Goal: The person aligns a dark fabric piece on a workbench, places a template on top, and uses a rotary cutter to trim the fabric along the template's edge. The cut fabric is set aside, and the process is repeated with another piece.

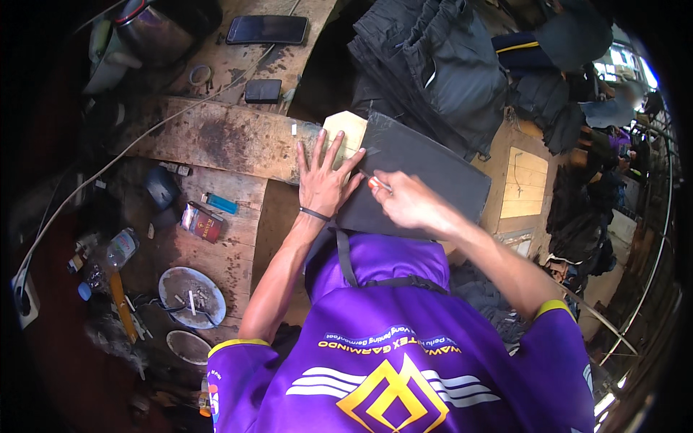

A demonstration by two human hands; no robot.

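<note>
My left hand [325,180] lies flat with its fingers spread, pressing on a pale yellow card-like template [346,126] with a pointed far end. The template rests along the left edge of a dark, flat board or panel [429,162], which lies tilted in front of me. Close by on the right, my right hand [408,200] is closed around a slim pen-like tool [377,183] with an orange and white part. The tool's tip is near my left fingertips and the template's edge; its exact kind is too small to tell.
A wooden plank [216,137] crosses at the left, with a phone [267,29] and a small dark device [263,91] beyond. Dark garments [447,58] are piled ahead. On the left lie a blue lighter [220,203], a cigarette pack [201,221] and an ashtray [191,278]. A cable [155,128] runs across.
</note>
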